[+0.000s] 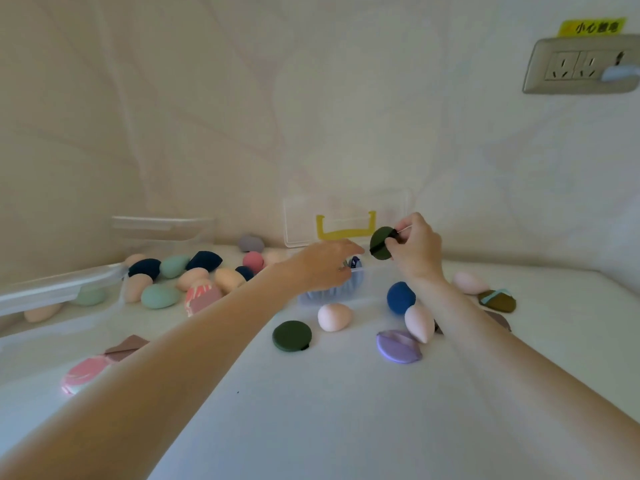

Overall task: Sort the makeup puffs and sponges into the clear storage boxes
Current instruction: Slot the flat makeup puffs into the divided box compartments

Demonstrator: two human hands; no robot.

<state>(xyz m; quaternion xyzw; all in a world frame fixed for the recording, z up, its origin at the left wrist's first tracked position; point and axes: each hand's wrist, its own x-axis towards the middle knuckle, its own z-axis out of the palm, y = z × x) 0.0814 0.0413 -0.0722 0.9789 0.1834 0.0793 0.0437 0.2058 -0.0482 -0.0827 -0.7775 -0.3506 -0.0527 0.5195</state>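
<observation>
White tabletop (346, 410), marbled wall (242, 116), wall socket (581, 65)

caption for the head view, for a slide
Right hand holds a green puff over the clear box; left hand reaches in.

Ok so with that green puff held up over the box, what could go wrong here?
The right hand only pinches the dark green puff by its strap, so it might slip and land outside the clear box. The left hand sits over the box opening and may block the drop. The forearms pass close to loose sponges such as the pink sponge, which could get knocked away.
</observation>
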